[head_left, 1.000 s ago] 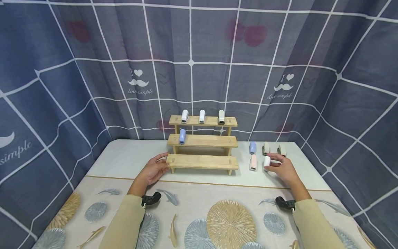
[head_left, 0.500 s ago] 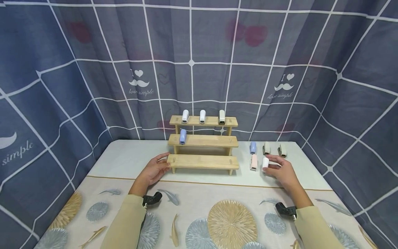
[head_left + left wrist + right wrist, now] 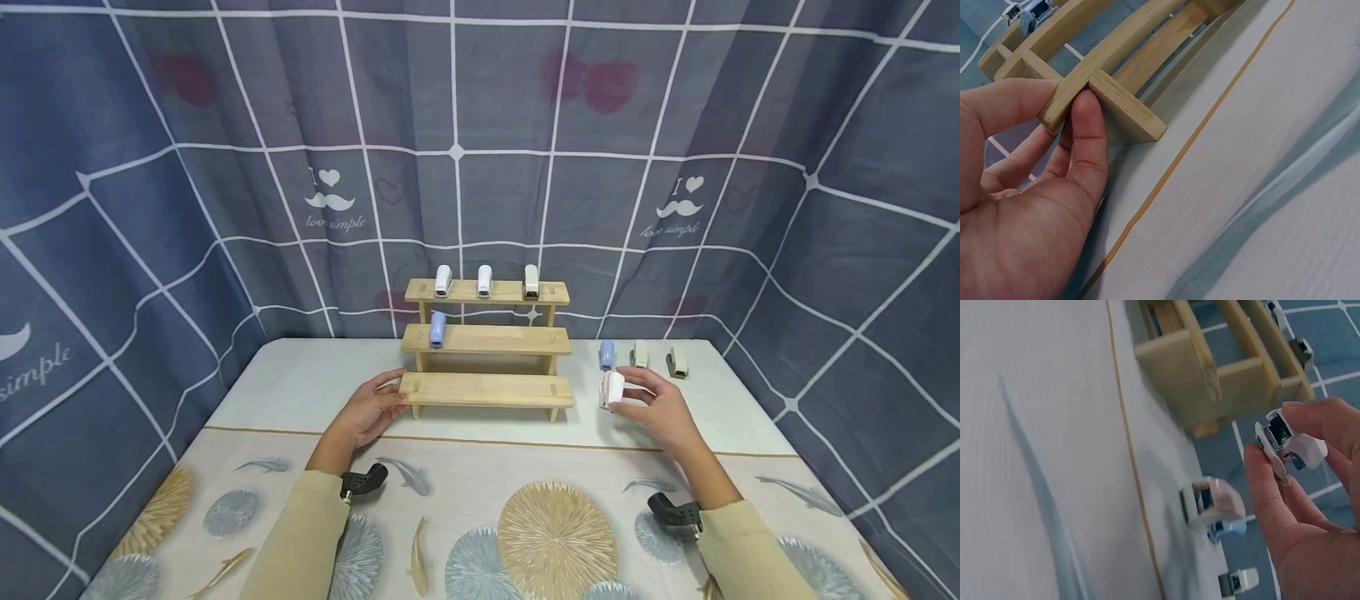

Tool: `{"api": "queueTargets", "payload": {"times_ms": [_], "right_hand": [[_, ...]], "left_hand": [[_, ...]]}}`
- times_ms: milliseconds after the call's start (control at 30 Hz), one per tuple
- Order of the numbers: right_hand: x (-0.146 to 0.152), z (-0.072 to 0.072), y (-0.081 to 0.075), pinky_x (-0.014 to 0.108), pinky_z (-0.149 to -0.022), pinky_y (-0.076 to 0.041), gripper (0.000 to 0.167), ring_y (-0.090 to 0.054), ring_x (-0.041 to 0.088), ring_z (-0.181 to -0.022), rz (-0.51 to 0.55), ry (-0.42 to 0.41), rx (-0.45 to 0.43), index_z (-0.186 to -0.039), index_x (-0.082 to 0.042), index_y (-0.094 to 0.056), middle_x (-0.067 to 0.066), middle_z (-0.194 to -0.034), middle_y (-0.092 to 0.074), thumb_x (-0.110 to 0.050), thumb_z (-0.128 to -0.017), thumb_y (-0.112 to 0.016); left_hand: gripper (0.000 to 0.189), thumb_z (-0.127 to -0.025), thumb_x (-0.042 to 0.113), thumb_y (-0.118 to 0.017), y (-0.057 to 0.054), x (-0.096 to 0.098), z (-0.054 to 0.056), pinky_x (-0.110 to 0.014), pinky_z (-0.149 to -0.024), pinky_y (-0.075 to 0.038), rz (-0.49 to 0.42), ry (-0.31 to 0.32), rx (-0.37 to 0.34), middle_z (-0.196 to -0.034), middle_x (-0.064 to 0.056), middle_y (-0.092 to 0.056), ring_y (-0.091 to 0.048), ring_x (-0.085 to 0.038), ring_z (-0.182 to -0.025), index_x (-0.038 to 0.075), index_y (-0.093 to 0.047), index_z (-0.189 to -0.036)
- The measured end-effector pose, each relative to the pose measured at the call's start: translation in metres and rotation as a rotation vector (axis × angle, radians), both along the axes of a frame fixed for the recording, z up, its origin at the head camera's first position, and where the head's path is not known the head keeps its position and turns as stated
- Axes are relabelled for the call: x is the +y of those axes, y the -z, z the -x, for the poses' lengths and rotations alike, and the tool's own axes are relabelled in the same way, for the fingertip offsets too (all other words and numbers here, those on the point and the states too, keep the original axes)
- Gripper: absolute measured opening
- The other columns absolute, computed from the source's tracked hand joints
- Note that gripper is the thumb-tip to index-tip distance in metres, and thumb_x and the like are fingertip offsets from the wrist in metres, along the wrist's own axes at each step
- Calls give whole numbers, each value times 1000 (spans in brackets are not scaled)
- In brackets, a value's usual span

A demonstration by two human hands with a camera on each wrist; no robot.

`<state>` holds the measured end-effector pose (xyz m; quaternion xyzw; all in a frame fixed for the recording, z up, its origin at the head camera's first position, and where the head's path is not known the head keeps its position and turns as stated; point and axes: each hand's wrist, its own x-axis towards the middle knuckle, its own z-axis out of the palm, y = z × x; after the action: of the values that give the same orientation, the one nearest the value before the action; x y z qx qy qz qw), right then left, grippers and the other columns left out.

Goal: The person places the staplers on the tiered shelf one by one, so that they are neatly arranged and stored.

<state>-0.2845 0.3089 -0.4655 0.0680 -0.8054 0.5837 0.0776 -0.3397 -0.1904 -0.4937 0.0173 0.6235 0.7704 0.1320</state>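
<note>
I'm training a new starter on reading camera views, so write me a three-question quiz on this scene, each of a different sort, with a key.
1. What does the right hand hold?
a) a pink stapler
b) a white stapler
c) a cream stapler

2. True or false: just one stapler, a blue stapler, stands on the middle tier.

3. Fill in: the left hand grips the left end of the ___ tier of the wooden stand.

Key: 1. b; 2. true; 3. bottom.
</note>
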Motion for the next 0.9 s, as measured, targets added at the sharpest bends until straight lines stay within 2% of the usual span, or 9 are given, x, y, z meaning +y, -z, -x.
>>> {"api": "queueTargets", "payload": {"times_ms": [233, 400, 600, 900], "right_hand": [[-20, -1, -9, 21, -78, -59, 70, -65, 1, -104, 7, -16, 8, -141, -4, -58, -5, -127, -64, -10, -78, -88], [-33, -1, -14, 21, -79, -60, 71, -65, 3, -105, -1, -35, 9, -141, -2, -58, 5, -133, -64, -11, -78, -89], [-49, 3, -20, 22, -82, -61, 71, -65, 9, -109, 15, -89, 9, -142, 0, -56, 20, -142, -59, -7, -78, -87], [-78, 12, -26, 25, -83, -62, 70, -65, 19, -113, 107, -161, -33, -142, 0, -56, 22, -143, -58, 1, -78, -84]], "left_hand": [[71, -94, -13, -56, 0, 0, 0, -21, -84, -59, -5, 1, 18, -112, -2, -62, -67, -10, -96, -2, -28, -158], [71, -94, -14, -56, 0, -1, 0, -20, -83, -59, -33, 8, 8, -108, 0, -63, -67, -10, -94, -2, -27, -158], [72, -95, -11, -58, -1, -2, 0, -21, -84, -59, -18, 19, 11, -110, -1, -62, -67, -10, -95, -2, -26, -159], [71, -95, -11, -57, -1, -1, 0, -20, -84, -59, -18, 22, 12, -112, -2, -62, -67, -10, -97, -2, -27, -159]]}}
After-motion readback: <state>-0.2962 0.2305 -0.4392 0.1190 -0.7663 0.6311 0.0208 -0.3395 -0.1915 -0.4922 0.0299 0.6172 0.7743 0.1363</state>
